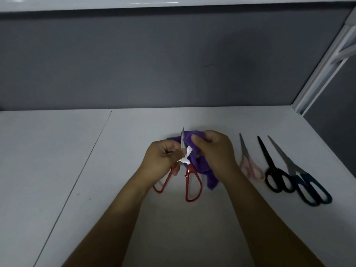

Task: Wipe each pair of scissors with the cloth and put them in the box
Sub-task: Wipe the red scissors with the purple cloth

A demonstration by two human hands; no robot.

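The left hand (163,157) is holding the red-handled metal scissors (189,170) just over the white counter (77,170). Its fingers (173,149) are curling round them near the screw where the two blades meet. The red loops are hanging down toward the person and the tips are pointing away. The blades are looking a little open.

The right hand (215,151) is gripping the soft purple cloth (204,170). Its thumb and fingers are bunching the cloth against one blade.

These scissors are probably hard and stiff, and not heavy. The shiny blades are likely smooth and slippery, and the edges may be sharp. So the safe place to hold is the loops or the spot by the screw, never the cutting edge. The cloth is floppy, so keeping it thick between the fingers and the blade is a good idea.

Three more pairs are lying on the counter to the right, tips pointing away: the small pink-handled scissors (250,164), just beside the right wrist, then the all-black scissors (273,170), then the long dark-blue-handled scissors (300,172). The black and blue handles seem to be touching.

The box is not showing anywhere, so I cannot tell where it is sitting or whether any scissors are lying in it.
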